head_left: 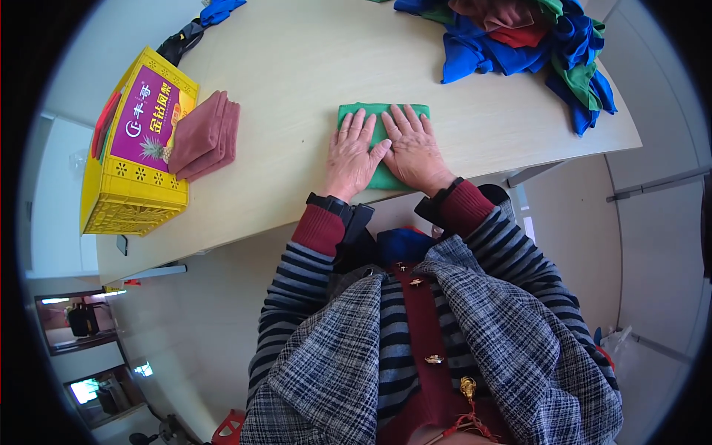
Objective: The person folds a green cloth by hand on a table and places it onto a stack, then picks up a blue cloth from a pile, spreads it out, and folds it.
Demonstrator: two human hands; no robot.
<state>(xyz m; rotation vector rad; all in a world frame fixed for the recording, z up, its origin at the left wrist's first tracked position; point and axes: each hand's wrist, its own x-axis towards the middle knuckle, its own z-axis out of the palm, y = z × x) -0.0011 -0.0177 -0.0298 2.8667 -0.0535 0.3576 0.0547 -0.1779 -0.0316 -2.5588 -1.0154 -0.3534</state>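
Note:
A folded green cloth (356, 110) lies on the pale wooden table (297, 67) near its front edge. My left hand (350, 154) rests flat on the cloth's left half, fingers spread. My right hand (412, 147) presses flat on its right half, thumb touching the left hand's. Both hands cover most of the cloth; only its top edge and lower middle show. Neither hand grips anything.
A stack of folded dusty-pink cloths (208, 135) leans against a yellow plastic crate (133, 178) at the table's left. A heap of blue, green and red cloths (519, 37) sits at the back right. A dark and blue cloth (200, 22) lies at the back left.

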